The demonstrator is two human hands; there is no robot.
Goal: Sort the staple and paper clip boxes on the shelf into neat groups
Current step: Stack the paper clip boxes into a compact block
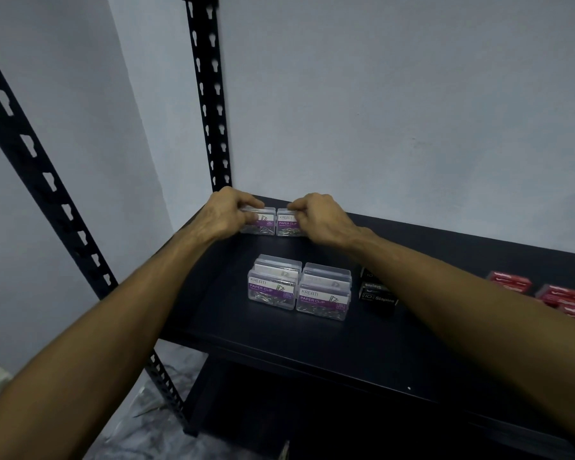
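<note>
We have both hands at the back left corner of the black shelf [312,330], each gripping 1 clear paper clip box. Our left hand [224,212] curls its fingers over the top of the left box [263,224]; our right hand [317,215] pinches the top edge of the right box [286,225]. These 2 boxes stand upright, just beside each other, close to the wall.

Nearer the front, 4 more clear paper clip boxes [297,288] sit in 2 short rows, touching. To their right are black staple boxes [377,293], partly hidden by our right forearm, and further right red staple boxes [545,293] lie near the frame edge.

We judge the paper clip group is being squared up at the back. Next we would need to let go of these 2 and bring the front 4 against them without tipping any.
</note>
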